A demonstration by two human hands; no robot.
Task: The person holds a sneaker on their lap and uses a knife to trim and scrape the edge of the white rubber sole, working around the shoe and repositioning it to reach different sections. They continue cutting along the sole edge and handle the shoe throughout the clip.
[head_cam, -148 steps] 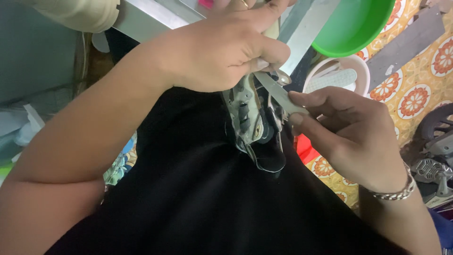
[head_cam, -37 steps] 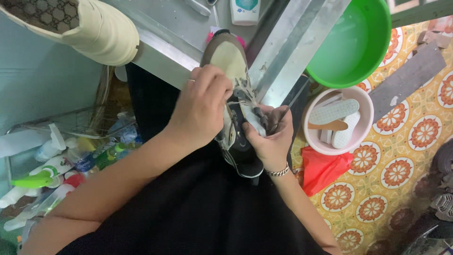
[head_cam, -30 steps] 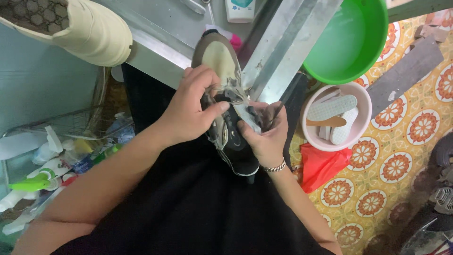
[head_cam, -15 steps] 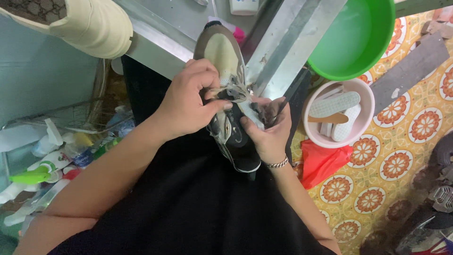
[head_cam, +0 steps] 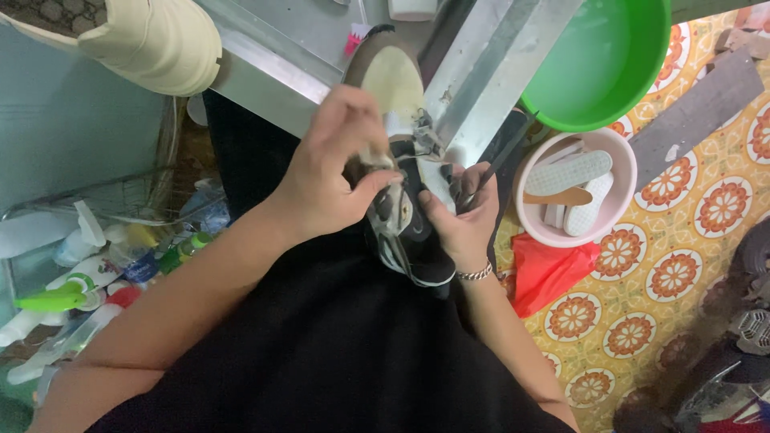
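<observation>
My left hand (head_cam: 333, 172) pinches the edge of the dark sneaker (head_cam: 401, 200) at frame centre, fingers closed on its upper. My right hand (head_cam: 457, 216) is curled under the shoe's side, gripping a thin dark tool (head_cam: 501, 160) — best kept low and steady. I'd hold the shoe firm on my lap — no twisting — while working.

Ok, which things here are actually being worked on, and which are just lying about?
In hand:
left hand
right hand
dark sneaker

Lying about:
green basin
pink bowl of insoles
red bag
spray bottles
cream shoe
</observation>
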